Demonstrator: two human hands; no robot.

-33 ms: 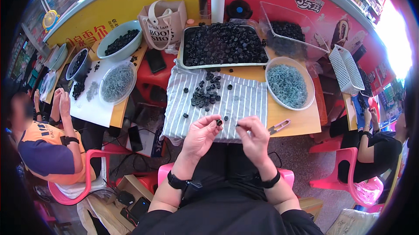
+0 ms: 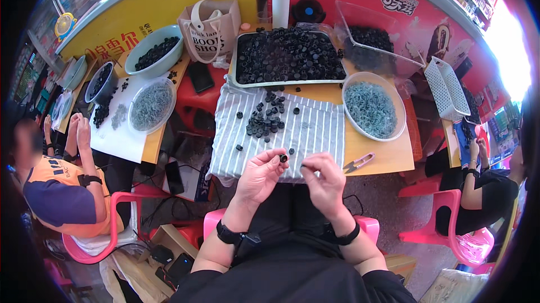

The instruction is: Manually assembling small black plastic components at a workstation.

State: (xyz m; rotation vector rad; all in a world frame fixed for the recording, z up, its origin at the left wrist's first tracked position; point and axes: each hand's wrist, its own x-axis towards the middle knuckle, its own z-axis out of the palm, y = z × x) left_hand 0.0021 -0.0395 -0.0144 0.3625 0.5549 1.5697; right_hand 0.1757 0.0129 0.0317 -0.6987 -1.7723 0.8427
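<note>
My left hand [image 2: 260, 175] pinches a small black round cap [image 2: 283, 158] between thumb and fingertips, its opening partly in sight. Just to its right, my right hand [image 2: 325, 178] is closed in a pinch; a tiny dark bit shows at its fingertips, too small to name. Both hands are above the front edge of a grey-and-white striped cloth [image 2: 320, 126]. On the cloth lies a loose pile of black caps [image 2: 264, 123], with a few scattered singly. Behind it, a tray [image 2: 242, 85] is heaped with more black caps.
A white bowl [image 2: 403, 126] of thin grey-green pieces stands right of the cloth, with pink-handled thread snips [image 2: 360, 162] in front. A clear bin [image 2: 394, 50], white bottle [image 2: 280, 5] and tote bag [image 2: 211, 25] stand behind. Co-workers sit at tables left and right.
My right hand has shifted very slightly left, toward the left hand. The left hand and the cap in it have hardly moved.
</note>
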